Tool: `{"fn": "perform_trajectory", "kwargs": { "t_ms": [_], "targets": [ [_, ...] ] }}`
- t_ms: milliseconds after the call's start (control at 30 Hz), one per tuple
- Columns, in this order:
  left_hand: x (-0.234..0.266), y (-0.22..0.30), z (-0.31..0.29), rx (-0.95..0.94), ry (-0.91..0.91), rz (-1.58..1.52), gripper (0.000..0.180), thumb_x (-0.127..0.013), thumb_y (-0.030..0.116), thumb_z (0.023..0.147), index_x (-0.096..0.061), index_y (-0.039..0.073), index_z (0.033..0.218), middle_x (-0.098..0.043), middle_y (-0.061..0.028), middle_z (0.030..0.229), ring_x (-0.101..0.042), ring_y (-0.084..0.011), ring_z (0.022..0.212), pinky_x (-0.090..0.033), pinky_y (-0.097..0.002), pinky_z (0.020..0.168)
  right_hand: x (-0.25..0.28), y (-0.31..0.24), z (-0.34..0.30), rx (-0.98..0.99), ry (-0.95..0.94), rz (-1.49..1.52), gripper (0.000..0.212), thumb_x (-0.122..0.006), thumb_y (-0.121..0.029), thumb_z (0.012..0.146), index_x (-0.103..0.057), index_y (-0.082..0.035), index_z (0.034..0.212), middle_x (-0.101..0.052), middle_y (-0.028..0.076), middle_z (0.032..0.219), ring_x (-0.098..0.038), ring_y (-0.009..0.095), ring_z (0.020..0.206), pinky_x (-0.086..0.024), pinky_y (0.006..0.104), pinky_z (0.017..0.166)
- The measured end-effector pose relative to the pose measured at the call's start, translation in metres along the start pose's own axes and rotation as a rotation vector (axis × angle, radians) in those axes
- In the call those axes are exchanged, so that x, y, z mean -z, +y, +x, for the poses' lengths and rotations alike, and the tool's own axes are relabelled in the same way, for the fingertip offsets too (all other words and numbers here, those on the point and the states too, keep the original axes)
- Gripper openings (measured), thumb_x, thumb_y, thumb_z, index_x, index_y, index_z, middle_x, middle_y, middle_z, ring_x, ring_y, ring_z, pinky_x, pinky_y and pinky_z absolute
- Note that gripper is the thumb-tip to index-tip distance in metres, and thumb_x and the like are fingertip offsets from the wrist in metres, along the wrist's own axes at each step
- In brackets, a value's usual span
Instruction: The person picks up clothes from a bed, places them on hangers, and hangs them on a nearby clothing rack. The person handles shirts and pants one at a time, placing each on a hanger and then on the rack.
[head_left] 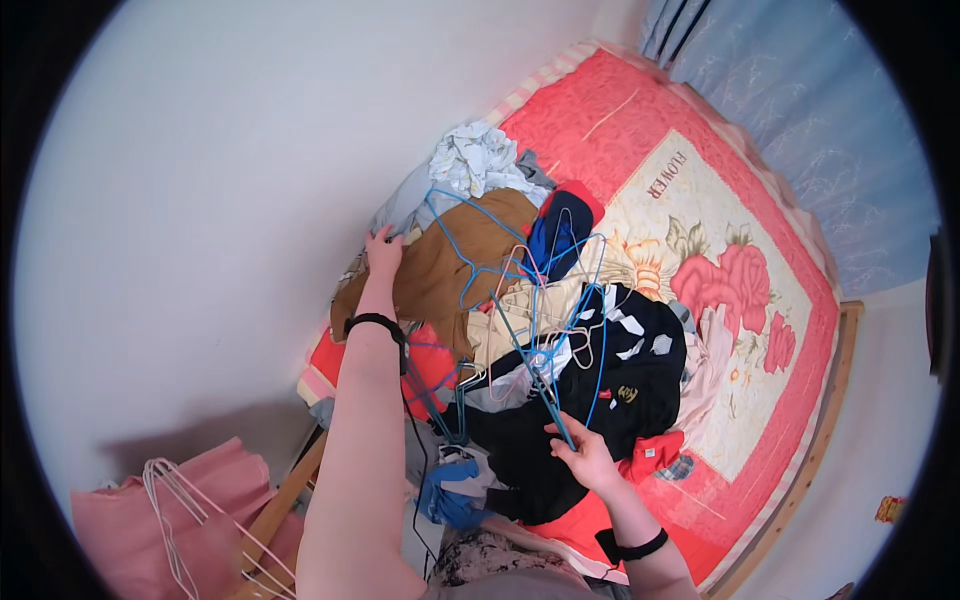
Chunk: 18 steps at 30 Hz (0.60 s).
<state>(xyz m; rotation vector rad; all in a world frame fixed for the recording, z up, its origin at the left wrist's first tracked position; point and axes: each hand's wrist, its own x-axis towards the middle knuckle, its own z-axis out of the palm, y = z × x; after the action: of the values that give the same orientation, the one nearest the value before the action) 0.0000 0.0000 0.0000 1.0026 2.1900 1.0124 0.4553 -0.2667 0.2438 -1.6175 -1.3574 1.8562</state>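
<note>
My left hand [384, 250] reaches to the wall side of the clothes pile, its fingers apart at the edge of a pale blue-grey cloth [404, 198]. Beside it lies a brown garment [480, 240]. In my right hand [586, 458] is a dark teal clothes hanger [520, 350], gripped near one end. Several blue hangers [602, 330] and a pink hanger [497, 345] tangle around it over the pile. Under them spread a black garment [640, 370] with white patches and a cream garment [510, 318].
A pink-red flowered bedspread [590, 110] covers the bed beneath the pile. More teal hangers [455, 420] lie near my left forearm. At lower left, white hangers [165, 500] rest on pink cloth [225, 480]. A white wall [230, 180] borders the left; a blue curtain [800, 120] hangs at right.
</note>
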Motion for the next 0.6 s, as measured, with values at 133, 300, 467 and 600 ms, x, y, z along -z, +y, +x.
{"fn": "perform_trajectory", "kwargs": {
  "t_ms": [133,300,467,600],
  "targets": [
    [0.0,0.001,0.022,-0.055,-0.078,0.128,0.041,-0.064,0.03,0.08,-0.066,0.016,0.119,-0.02,-0.0263,0.152,-0.029,-0.0439,0.136,-0.03,-0.043,0.112,-0.005,0.001,0.006,-0.005,0.006,0.004,0.056,-0.063,-0.012,0.09,-0.041,0.002,0.14,-0.066,0.009,0.114,-0.06,0.008,0.085,-0.049,0.0245,0.078],
    [-0.01,0.005,0.032,-0.063,-0.139,0.338,0.034,-0.057,0.032,0.085,-0.07,0.011,0.108,-0.049,-0.0233,0.132,-0.049,-0.0366,0.121,-0.04,-0.0422,0.101,-0.014,0.016,0.006,-0.022,0.015,0.056,0.055,-0.063,-0.011,0.09,-0.041,0.001,0.14,-0.066,0.009,0.114,-0.06,0.009,0.084,-0.05,0.0252,0.076],
    [-0.031,0.031,-0.014,-0.168,-0.128,-0.046,0.031,-0.053,0.029,0.088,-0.073,0.006,0.085,-0.069,-0.0179,0.083,-0.066,-0.0303,0.084,-0.049,-0.0402,0.076,-0.013,0.031,-0.006,-0.036,0.042,0.038,0.054,-0.062,-0.01,0.09,-0.043,-0.001,0.139,-0.066,0.008,0.113,-0.061,0.009,0.081,-0.051,0.0253,0.074],
    [-0.063,0.056,-0.114,-0.104,-0.379,-0.094,0.034,-0.066,0.03,0.083,-0.065,0.001,0.066,-0.063,-0.0101,0.061,-0.059,-0.0169,0.056,-0.047,-0.0367,0.056,-0.005,0.035,-0.016,0.001,0.074,0.058,0.052,-0.061,-0.008,0.09,-0.044,-0.002,0.139,-0.066,0.008,0.112,-0.062,0.01,0.081,-0.051,0.0253,0.074]
  ]
}}
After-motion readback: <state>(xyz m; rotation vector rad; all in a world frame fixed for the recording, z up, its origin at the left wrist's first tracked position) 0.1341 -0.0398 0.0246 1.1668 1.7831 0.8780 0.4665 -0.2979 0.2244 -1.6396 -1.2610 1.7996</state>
